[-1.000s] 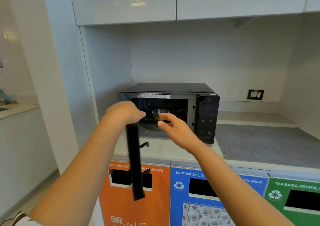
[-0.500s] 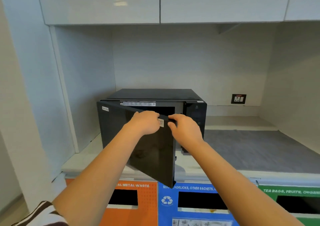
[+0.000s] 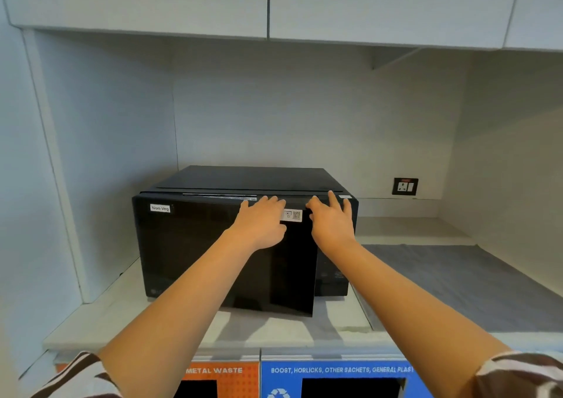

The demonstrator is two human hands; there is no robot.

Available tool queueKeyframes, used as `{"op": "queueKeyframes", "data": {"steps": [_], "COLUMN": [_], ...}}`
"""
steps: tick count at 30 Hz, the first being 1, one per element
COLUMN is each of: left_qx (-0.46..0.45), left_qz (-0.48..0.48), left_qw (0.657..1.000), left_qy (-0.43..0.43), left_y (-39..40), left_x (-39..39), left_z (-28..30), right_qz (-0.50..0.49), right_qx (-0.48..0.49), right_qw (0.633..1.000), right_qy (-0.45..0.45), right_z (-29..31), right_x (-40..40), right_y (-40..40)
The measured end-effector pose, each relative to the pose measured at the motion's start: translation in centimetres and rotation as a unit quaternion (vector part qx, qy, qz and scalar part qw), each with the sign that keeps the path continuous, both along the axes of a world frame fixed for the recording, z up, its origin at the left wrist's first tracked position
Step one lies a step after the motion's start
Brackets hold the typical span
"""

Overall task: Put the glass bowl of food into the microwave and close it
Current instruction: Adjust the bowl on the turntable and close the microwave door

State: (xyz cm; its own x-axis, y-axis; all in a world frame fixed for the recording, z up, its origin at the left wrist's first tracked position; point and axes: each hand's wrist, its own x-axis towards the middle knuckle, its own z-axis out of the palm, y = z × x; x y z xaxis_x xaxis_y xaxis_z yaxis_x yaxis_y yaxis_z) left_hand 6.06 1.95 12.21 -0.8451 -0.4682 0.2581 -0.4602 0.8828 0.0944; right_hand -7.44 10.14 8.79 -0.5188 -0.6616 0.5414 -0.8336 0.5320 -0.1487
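Black glossy microwave point(image 3: 213, 245) sits on a pale counter point(image 3: 91, 321), box long axis left-right, front facing the camera. Door point(image 3: 189, 251) nearly shut, its right edge standing slightly off the body. White "Non-Veg" label point(image 3: 160, 208) top left, QR sticker point(image 3: 293, 215) between the hands. Left hand point(image 3: 260, 221) and right hand point(image 3: 332, 224) lie flat with fingers spread on the door top, gripping nothing. Bowl not visible. Bins below read "METAL WASTE" point(image 3: 219, 373) and "BOOST, HORLICKS, OTHER SACHETS" point(image 3: 335, 373).

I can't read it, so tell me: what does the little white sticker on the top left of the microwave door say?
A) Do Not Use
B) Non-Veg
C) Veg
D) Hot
B: the white sticker on the microwave door reads "Non-Veg".
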Motion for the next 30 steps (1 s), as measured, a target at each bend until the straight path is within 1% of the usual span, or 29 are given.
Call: {"op": "queueKeyframes", "data": {"steps": [5,12,24,30], "left_qx": [-0.004,-0.005,0.002,0.0], "left_qz": [-0.012,-0.01,-0.01,-0.006], "left_qw": [1.0,0.999,0.999,0.999], "left_qy": [0.015,0.035,0.046,0.04], "left_y": [-1.8,-3.9,-4.7,-4.2], "left_x": [-0.1,-0.2,0.3,0.5], "left_z": [0.3,0.3,-0.5,-0.6], "right_qz": [-0.009,-0.009,-0.019,-0.028], "right_qx": [0.01,-0.011,-0.023,0.052], "right_qw": [1.0,1.0,1.0,0.998], "right_qy": [-0.002,-0.005,-0.002,-0.021], "right_z": [0.2,-0.2,-0.7,0.4], "right_x": [-1.5,-3.6,-4.6,-3.0], "right_y": [-1.7,-3.3,-4.4,-3.7]}}
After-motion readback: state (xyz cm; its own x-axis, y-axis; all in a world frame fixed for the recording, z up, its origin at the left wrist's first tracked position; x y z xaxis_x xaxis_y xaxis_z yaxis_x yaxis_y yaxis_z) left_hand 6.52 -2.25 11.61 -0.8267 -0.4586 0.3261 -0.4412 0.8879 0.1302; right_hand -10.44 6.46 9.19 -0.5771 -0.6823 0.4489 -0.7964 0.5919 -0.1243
